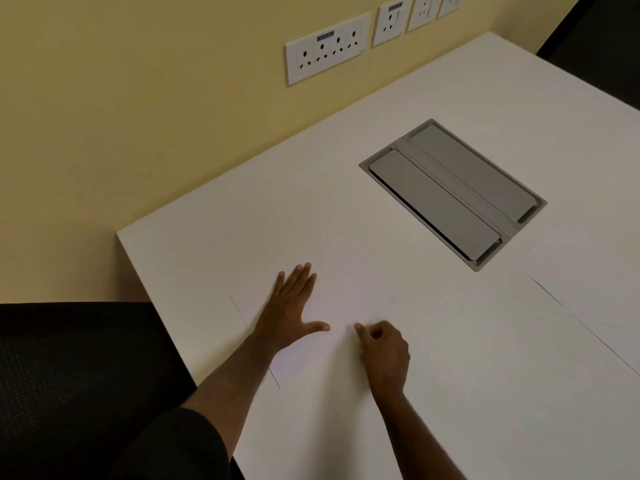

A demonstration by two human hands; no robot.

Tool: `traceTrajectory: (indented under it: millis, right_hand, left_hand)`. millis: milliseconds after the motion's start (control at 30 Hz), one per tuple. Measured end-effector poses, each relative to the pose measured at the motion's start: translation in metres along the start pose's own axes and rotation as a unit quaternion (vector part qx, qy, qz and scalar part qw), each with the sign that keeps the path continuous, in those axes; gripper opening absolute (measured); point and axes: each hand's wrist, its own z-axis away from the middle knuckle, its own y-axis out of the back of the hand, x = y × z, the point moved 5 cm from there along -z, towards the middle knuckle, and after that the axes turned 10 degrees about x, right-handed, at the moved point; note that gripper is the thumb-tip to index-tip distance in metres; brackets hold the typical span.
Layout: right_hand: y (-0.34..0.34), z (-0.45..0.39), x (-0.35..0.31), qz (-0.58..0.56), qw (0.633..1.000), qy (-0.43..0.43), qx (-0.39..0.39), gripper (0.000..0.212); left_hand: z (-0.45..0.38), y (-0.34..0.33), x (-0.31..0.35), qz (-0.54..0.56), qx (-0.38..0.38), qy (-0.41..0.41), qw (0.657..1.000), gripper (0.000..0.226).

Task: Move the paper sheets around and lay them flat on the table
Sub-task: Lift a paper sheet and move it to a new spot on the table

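Note:
A white paper sheet (pixel 346 299) lies flat on the white table (pixel 214 251), hard to tell from the tabletop except for its thin dark left edge. My left hand (pixel 291 306) presses flat on it, fingers straight and thumb spread. Just to the right, my right hand (pixel 382 351) rests on the same sheet with its fingers curled into a loose fist and the thumb pointing left; nothing shows inside it. A second white sheet (pixel 595 289) lies flat near the table's right side, marked by a faint dark edge.
A grey hinged cable box (pixel 453 192) is set into the tabletop beyond the hands. Wall sockets (pixel 327 48) line the yellow wall behind. A black chair (pixel 69 375) stands at the table's left edge. Another dark chair (pixel 602 36) is at the far right.

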Motion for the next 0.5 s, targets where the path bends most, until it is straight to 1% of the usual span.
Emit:
traceTrajectory:
  millis: [33,67,100,133,200,267,333,400,500]
  right_hand:
    - [0.006,-0.004,-0.008,0.054,0.994,0.086,0.037,0.02]
    - [0.008,-0.007,-0.015,0.086,0.981,0.168,0.054,0.019]
    - [0.006,-0.011,-0.02,0.107,0.965,0.235,0.047,0.031]
    - [0.001,-0.016,-0.023,0.127,0.949,0.287,0.02,0.048]
    - [-0.011,-0.027,-0.023,0.197,0.912,0.359,-0.035,0.074]
    - [-0.021,-0.036,-0.018,0.273,0.873,0.397,-0.069,0.084]
    - [-0.027,-0.042,-0.01,0.314,0.848,0.417,-0.087,0.086]
    - [-0.03,-0.044,-0.003,0.324,0.835,0.436,-0.082,0.086]
    - [-0.03,-0.044,0.002,0.312,0.835,0.45,-0.058,0.084]
  left_hand:
    - [0.0,0.0,0.0,0.0,0.004,-0.004,1.0,0.116]
    - [-0.001,0.001,0.0,-0.002,0.008,-0.007,1.0,0.115]
    - [-0.001,0.002,0.001,-0.005,0.012,-0.009,1.0,0.114]
    - [0.0,0.003,0.001,-0.009,0.015,-0.012,1.0,0.113]
    - [0.002,0.002,0.002,-0.021,0.021,-0.016,0.999,0.111]
    - [0.004,0.001,0.003,-0.034,0.035,-0.021,0.999,0.106]
    - [0.006,0.0,0.003,-0.043,0.054,-0.024,0.997,0.096]
    - [0.006,-0.001,0.003,-0.047,0.065,-0.028,0.996,0.086]
    - [0.007,-0.002,0.003,-0.047,0.082,-0.018,0.995,0.08]
